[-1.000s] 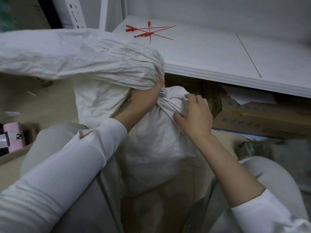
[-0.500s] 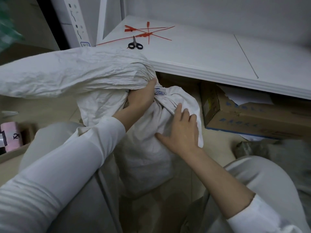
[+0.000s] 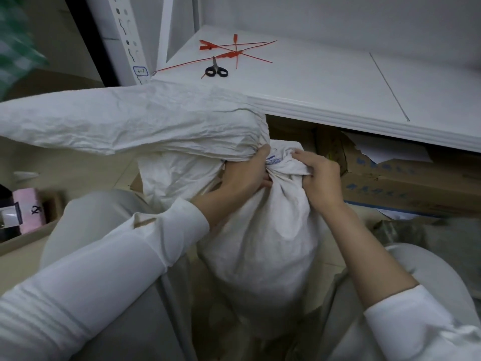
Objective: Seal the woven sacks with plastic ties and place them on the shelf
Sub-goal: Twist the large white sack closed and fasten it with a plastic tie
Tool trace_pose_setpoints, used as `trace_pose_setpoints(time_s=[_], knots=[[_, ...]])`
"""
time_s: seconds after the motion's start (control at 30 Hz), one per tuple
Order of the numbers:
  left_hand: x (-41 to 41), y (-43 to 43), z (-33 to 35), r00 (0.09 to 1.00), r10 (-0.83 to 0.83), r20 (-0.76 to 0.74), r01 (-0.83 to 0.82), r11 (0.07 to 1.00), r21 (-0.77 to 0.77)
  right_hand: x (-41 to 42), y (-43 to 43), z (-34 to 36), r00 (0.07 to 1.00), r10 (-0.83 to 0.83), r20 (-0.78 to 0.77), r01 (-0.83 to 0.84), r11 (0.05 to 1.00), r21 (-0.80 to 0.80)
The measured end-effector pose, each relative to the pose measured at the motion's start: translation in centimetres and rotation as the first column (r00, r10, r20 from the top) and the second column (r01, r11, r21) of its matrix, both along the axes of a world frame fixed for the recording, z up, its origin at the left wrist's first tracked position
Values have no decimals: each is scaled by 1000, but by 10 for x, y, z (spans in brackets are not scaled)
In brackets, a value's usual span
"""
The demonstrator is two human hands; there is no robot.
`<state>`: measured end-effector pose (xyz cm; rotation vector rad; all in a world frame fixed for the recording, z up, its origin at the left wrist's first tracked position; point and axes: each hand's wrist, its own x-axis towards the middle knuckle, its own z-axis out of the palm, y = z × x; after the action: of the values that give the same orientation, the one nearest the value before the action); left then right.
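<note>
A white, crumpled woven sack point(image 3: 263, 243) stands on the floor between the person's knees, in front of the white metal shelf point(image 3: 338, 82) and below its front edge. Its lower part is full and rounded. Its neck is gathered into a tight twist. The long empty top of the sack flops away to the left, across the shelf's front corner.

Both hands are on that neck. The left hand point(image 3: 244, 178) wraps around the twist, fingers curled and thumb up against the cloth. The right hand point(image 3: 322, 181) is just beside it, pinching a bunched fold of fabric on the right of the gather. Neither hand holds a tie.

The thin red plastic ties point(image 3: 235, 53) lie crossed in a loose heap far back on the shelf, well apart from the sack. A small pair of black-handled scissors point(image 3: 216, 71) lies beside them, seemingly over one long strip. A brown cardboard box point(image 3: 390, 178) with blue print sits under the shelf behind the right hand.

The step in hand looks like bunching the mouth before binding, so the weak point is the reach. One hand has to let go to fetch a tie, and the stiff woven cloth may spring open if the remaining grip is slack. Pulling one tie from the crossed heap could drag the others or the scissors towards the edge. The floppy top could also get in the way of the reach.
</note>
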<state>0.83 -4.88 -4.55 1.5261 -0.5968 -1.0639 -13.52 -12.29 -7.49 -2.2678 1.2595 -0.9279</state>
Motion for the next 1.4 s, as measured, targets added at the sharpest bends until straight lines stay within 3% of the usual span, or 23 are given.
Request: trace_pose_setpoints(time_s=[0.13, 0.2, 0.33, 0.47, 0.57, 0.7, 0.8, 1.0, 1.17, 1.4], knots=[[-8, 1, -8, 995, -67, -74, 68, 997, 20, -1, -4, -5, 936, -307, -173, 276, 944, -181], [-10, -3, -12, 994, -56, -93, 57, 998, 11, 0, -3, -1, 891, -394, -225, 365, 917, -163], [-5, -8, -13, 999, -33, -7, 32, 999, -12, 9, 10, 6, 908, -287, -306, 278, 958, -75], [8, -15, -16, 991, 77, 106, -79, 997, 20, 16, 41, 12, 972, -93, -217, 108, 992, 61], [11, -18, -15, 971, 134, 197, -138, 990, 6, 21, 54, 6, 948, 27, -316, 21, 989, 147], [2, -3, -1, 932, 77, 355, -76, 997, -15, 26, 52, -10, 918, -33, -396, 71, 994, 80], [-1, -1, -7, 902, 101, 419, -51, 990, -128, 24, 44, -21, 941, -67, -331, 91, 994, 58], [-1, -4, -15, 908, 84, 410, 39, 959, -282, 18, 33, -20, 1000, -19, -16, 21, 988, 152], [2, -5, -19, 890, 37, 455, 139, 928, -346, 0, 18, -15, 997, 50, -67, -43, 994, 105], [3, -16, -12, 964, -51, 261, 125, 952, -278, -3, 11, -9, 984, 71, -165, -52, 992, 118]])
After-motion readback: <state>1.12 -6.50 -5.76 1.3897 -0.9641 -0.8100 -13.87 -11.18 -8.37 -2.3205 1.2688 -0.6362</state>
